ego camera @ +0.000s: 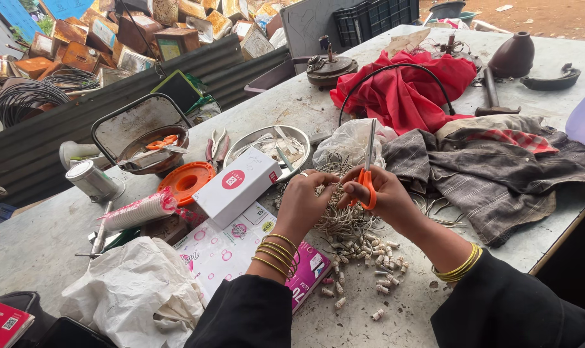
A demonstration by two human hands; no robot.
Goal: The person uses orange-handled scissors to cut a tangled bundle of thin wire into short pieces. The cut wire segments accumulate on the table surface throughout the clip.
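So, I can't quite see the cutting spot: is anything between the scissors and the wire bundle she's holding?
Nothing visible stands between them. The right hand holds the orange-handled scissors blades up, right beside the tangled wire bundle, which the left hand grips. The white box lies off to the left.

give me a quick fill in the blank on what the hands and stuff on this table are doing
1. The right hand holds scissors with ____ handles.
2. The left hand grips a tangle of ____.
3. Left of that hand lies a white ____ with a red round mark.
4. Behind the scissors lies a bunched ____ cloth.

Missing words: orange; wire; box; red
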